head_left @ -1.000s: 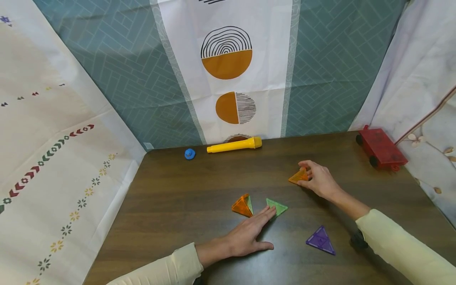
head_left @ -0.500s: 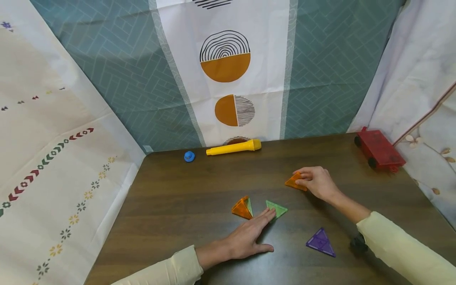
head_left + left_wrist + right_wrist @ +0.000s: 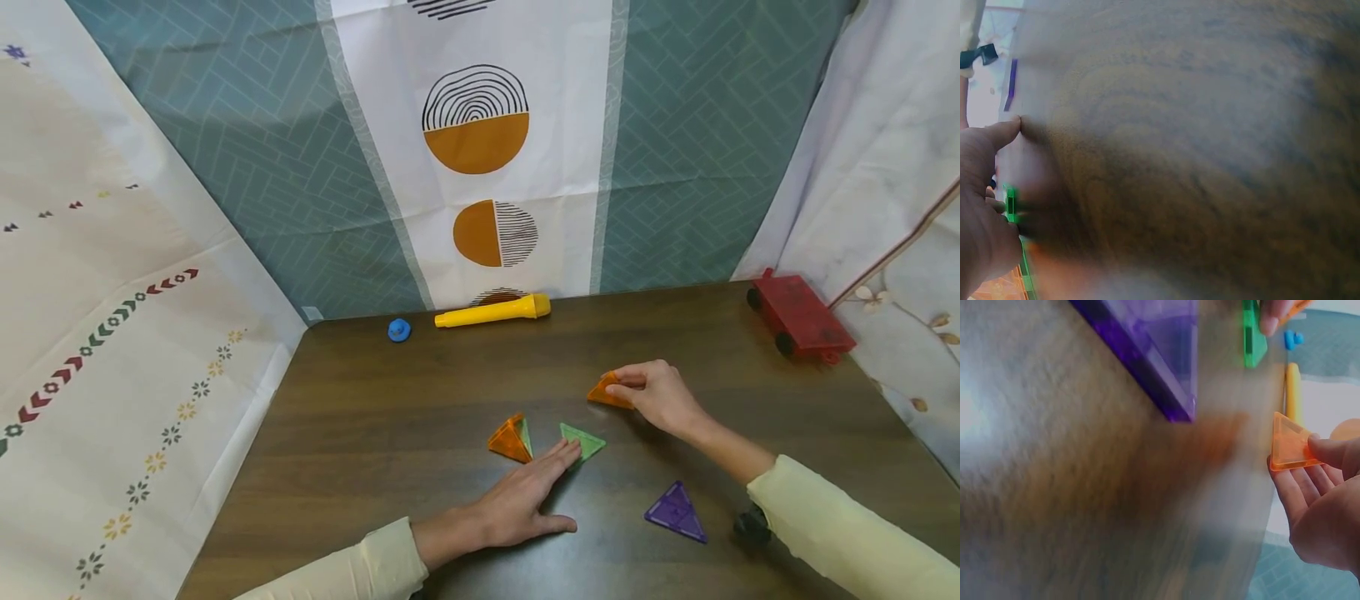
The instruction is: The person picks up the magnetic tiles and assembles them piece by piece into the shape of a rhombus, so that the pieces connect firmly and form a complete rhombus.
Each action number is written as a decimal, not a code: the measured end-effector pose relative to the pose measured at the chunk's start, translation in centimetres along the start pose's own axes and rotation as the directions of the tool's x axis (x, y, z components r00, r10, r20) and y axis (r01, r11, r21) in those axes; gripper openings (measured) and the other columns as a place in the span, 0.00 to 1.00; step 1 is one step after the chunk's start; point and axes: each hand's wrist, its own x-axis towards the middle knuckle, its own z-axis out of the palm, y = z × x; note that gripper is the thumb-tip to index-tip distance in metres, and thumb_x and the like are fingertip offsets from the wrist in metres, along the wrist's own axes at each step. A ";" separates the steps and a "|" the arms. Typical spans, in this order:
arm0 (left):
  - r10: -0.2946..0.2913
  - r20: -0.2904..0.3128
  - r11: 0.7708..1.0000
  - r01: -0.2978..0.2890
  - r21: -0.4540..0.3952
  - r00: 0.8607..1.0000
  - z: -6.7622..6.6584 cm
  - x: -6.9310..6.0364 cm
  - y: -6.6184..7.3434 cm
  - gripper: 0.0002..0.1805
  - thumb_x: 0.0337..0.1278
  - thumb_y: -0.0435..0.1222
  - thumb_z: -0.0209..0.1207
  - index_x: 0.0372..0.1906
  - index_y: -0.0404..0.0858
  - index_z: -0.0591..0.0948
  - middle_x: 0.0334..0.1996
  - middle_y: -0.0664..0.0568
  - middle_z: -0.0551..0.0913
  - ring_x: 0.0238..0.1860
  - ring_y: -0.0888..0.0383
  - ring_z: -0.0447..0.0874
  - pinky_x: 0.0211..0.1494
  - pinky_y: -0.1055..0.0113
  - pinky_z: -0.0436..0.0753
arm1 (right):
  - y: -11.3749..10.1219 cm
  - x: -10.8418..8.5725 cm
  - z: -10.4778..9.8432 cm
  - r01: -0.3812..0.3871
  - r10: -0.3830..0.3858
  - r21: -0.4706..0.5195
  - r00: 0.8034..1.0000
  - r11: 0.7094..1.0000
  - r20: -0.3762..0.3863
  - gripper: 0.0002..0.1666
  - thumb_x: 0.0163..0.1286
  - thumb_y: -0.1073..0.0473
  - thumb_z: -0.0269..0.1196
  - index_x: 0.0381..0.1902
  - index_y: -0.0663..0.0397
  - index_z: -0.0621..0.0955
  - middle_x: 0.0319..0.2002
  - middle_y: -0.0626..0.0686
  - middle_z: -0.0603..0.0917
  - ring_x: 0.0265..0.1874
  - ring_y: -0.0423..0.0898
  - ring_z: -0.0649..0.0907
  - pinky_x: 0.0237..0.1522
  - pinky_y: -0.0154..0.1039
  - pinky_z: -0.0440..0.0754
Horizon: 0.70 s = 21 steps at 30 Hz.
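My right hand (image 3: 663, 400) pinches an orange triangular tile (image 3: 609, 392) between thumb and fingers; the right wrist view shows the tile (image 3: 1290, 447) tilted up from the table. With straight fingers, my left hand (image 3: 517, 504) rests its fingertips on a flat green triangular tile (image 3: 587, 442). Just left of those fingertips, another orange triangular tile (image 3: 508, 442) leans up against a green one (image 3: 525, 432), partly hiding it. A purple triangular tile (image 3: 677, 512) lies flat on the table, between the two forearms.
A yellow toy microphone (image 3: 491, 312) lies along the table's back edge beside a small blue toy (image 3: 399, 330). In the back right corner stands a red toy wagon (image 3: 801, 317) with black wheels. Patterned cloths (image 3: 675, 167) hang behind and at both sides of the wooden table (image 3: 360, 417).
My right hand has brought the orange tile leftward and nearer, toward the green tile under my left fingers. The left hand has stayed where it was.
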 end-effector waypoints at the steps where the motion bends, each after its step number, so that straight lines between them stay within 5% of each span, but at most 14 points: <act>1: 0.002 -0.002 1.000 -0.002 0.001 1.000 0.0 0.0 0.0 0.54 0.69 0.53 0.69 0.86 0.37 0.53 0.86 0.48 0.52 0.84 0.53 0.50 0.79 0.53 0.66 | -0.1 -0.1 0.2 0.001 -0.001 0.005 1.000 1.000 0.000 0.15 0.74 0.64 0.70 0.53 0.69 0.88 0.47 0.64 0.91 0.47 0.60 0.91 0.41 0.43 0.90; 21: -0.005 -0.002 1.000 0.005 0.002 1.000 0.0 -0.1 0.1 0.54 0.68 0.54 0.69 0.86 0.38 0.53 0.85 0.48 0.53 0.84 0.53 0.51 0.79 0.52 0.66 | -0.8 -1.4 3.6 0.037 -0.035 0.063 0.999 0.997 -0.039 0.13 0.71 0.66 0.72 0.50 0.70 0.89 0.46 0.64 0.91 0.43 0.57 0.92 0.44 0.46 0.90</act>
